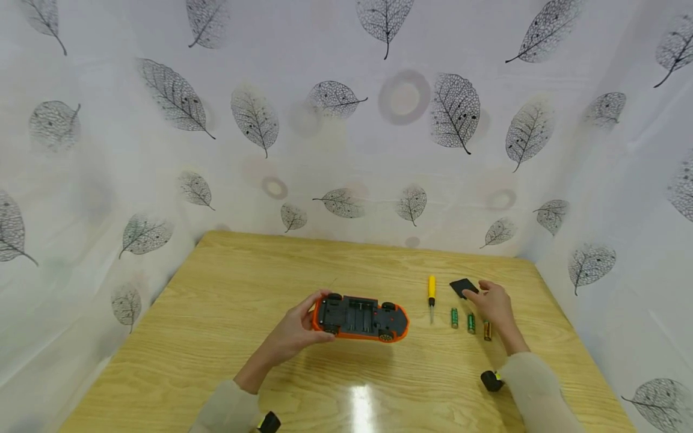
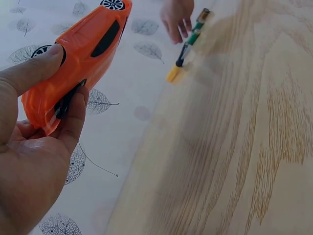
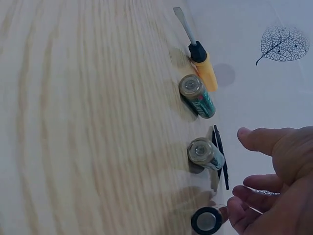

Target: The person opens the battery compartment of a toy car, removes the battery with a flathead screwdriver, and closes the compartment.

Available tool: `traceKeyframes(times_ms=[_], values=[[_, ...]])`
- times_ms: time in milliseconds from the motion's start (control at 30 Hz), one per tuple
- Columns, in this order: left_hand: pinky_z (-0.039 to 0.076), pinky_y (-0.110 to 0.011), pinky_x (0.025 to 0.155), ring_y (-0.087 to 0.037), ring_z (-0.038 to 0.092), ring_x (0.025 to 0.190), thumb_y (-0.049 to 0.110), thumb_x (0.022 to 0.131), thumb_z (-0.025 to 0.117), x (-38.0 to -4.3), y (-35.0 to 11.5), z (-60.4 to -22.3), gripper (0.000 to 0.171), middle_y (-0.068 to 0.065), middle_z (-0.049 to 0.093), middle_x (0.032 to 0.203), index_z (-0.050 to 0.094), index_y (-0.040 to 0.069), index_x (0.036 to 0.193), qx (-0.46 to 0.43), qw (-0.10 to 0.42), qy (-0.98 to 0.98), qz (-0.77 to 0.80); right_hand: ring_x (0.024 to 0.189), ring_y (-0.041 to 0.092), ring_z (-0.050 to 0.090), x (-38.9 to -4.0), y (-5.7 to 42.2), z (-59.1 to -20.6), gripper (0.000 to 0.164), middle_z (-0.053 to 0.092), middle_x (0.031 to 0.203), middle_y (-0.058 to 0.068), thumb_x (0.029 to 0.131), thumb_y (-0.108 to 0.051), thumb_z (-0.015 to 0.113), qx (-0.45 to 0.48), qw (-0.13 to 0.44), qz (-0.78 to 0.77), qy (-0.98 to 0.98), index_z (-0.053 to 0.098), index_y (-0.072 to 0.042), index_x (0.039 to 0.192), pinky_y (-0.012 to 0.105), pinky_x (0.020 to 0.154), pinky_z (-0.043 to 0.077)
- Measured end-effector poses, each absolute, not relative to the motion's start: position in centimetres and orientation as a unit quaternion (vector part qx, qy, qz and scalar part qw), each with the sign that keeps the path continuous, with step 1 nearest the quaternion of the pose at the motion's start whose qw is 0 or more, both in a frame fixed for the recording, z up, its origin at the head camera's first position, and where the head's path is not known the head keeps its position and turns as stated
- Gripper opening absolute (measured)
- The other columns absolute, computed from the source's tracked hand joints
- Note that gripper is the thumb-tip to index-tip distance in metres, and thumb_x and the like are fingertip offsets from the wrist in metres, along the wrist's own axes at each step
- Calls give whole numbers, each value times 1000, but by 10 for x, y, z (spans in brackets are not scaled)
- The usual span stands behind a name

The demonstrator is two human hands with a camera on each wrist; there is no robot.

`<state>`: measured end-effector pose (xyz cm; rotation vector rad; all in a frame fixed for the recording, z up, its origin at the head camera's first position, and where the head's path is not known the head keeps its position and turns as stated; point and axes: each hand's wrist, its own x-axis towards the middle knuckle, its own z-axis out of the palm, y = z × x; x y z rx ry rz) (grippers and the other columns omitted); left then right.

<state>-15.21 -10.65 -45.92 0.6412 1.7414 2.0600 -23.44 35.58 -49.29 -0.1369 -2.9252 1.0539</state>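
My left hand [image 1: 289, 337] grips one end of an orange toy car [image 1: 360, 317], thumb on one side and fingers on the other. In the head view its black underside faces up, with a hollow battery compartment. My right hand [image 1: 495, 305] hovers by a thin black cover [image 1: 462, 287]. In the right wrist view, a gap shows between the thumb and that cover [image 3: 221, 156]; the fingers are loosely bent and hold nothing. Below the cover lie two green batteries [image 1: 454, 317] and a brownish-orange battery [image 1: 488, 331], partly under the hand.
A screwdriver [image 1: 431, 294] with a yellow handle lies left of the cover, its tip toward me. The wooden table [image 1: 243, 270] ends at a leaf-patterned cloth [image 1: 325, 150] behind and at both sides. Black wrist cameras [image 1: 491, 381] sit at my sleeves.
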Motion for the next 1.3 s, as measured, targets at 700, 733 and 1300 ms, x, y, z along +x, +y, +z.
traceKeyframes(times_ms=[700, 733, 1300], values=[[49, -41, 87, -29, 44, 123, -5, 78, 71, -151, -107, -460, 84, -13, 26, 147, 26, 16, 146, 228, 185, 609, 737, 96, 52, 48, -246, 343, -504, 67, 49, 115, 40, 81, -29, 72, -34, 85, 245, -965, 49, 17, 123, 54, 73, 46], [49, -41, 87, -29, 44, 123, -5, 78, 71, -151, -107, -460, 84, -13, 26, 147, 25, 16, 146, 228, 186, 609, 737, 97, 52, 48, -246, 344, -503, 66, 49, 115, 39, 81, -29, 72, -36, 86, 244, -965, 49, 17, 123, 55, 75, 45], [49, -41, 87, -29, 45, 123, -3, 78, 71, -152, -107, -462, 85, -12, 26, 147, 25, 17, 146, 226, 184, 610, 737, 108, 50, 47, -241, 343, -498, 68, 43, 125, 38, 84, -23, 68, -33, 70, 321, -944, 39, 16, 132, 56, 85, 44]])
